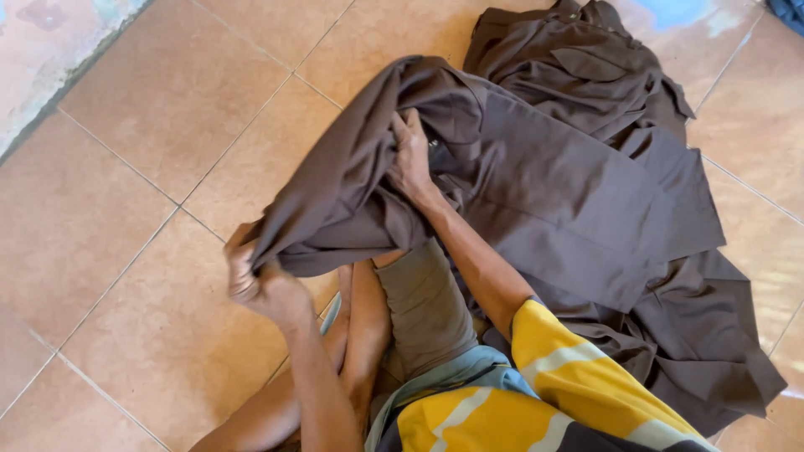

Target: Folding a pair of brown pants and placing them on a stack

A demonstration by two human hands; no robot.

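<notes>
**Keep the brown cloth taut between your 2 hands**

You sit on the tiled floor (126, 125) with the brown garment (544, 192) spread out in front of your legs (368, 326) and bunched up over your knees. Your left hand (255, 280) has its fingers clenched around the near edge of the cloth, low and to the left, where the fabric gathers into a tight fold. Your right hand (412, 155) lies further up on the garment, fingers curled down and pinching a ridge of the fabric near its middle. More brown cloth (578, 75) lies crumpled behind it, towards the far tiles, and it is hard to tell whether that is the same piece.

To handle it well, it would seem best to keep both grips firm and pull evenly, so the stretch of cloth between your hands lies flat and no crease hides in it. Keep the gathered edge off your knees, where it may snag or bunch again.
</notes>
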